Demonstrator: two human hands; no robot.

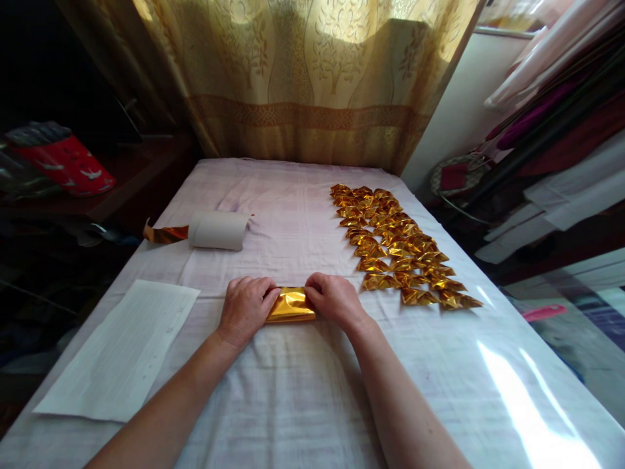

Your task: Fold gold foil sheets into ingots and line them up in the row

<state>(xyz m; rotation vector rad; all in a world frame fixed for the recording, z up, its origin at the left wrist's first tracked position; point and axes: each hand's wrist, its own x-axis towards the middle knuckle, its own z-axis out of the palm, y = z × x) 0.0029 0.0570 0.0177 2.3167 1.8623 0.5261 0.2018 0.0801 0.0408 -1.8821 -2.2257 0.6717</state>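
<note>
A folded piece of gold foil paper lies on the table in front of me. My left hand presses on its left end with curled fingers pinching the fold. My right hand grips the right end the same way, fingers closed on the foil. Several finished folded gold pieces lie in rows to the right and beyond my right hand.
A roll of white-backed gold foil lies at the left back of the table, its gold end trailing left. A white lined sheet rests near left. A patterned curtain hangs behind; stacked fabrics fill the right.
</note>
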